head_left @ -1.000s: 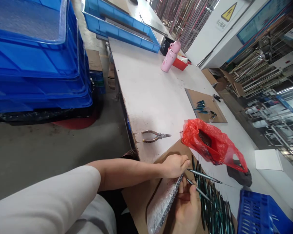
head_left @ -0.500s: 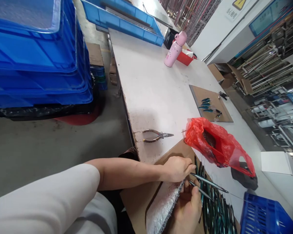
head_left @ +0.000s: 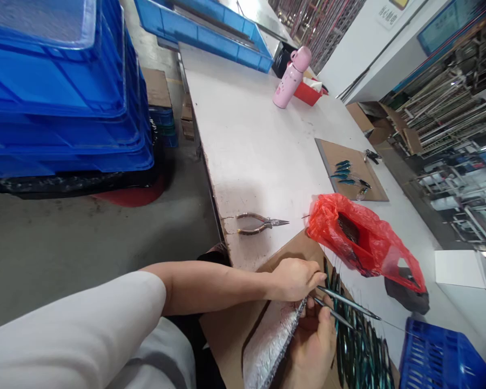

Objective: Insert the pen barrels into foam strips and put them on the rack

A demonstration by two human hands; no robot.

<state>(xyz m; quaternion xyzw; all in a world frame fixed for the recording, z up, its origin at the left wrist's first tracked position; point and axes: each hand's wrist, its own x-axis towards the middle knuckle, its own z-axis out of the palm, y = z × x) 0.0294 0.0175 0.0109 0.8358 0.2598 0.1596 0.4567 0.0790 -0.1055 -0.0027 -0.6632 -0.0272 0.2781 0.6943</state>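
My left hand (head_left: 295, 280) is closed, its fingers pinching near the end of a slim grey-teal pointed piece (head_left: 350, 302) with a thin wire at its far tip. Just below, my right hand (head_left: 314, 346) is closed on a second slim pointed piece (head_left: 336, 314), with thumb and fingers around its near end. Both hands meet over the upper end of a silver foil-covered pad (head_left: 269, 340), which hides part of the fingers. Many similar dark teal slim pieces (head_left: 362, 351) lie in a row beside my right hand, on brown cardboard (head_left: 227, 340).
Long-nose pliers (head_left: 263, 222) lie near the table edge. A red plastic bag (head_left: 364, 243) sits beyond the hands, with a blue basket (head_left: 441, 356) at lower right. Farther back are a board with small teal pieces (head_left: 352, 170) and a pink bottle (head_left: 292, 78). Blue crates (head_left: 60, 92) stand left.
Both hands and the pieces they hold stay almost still. The view has shifted very slightly.
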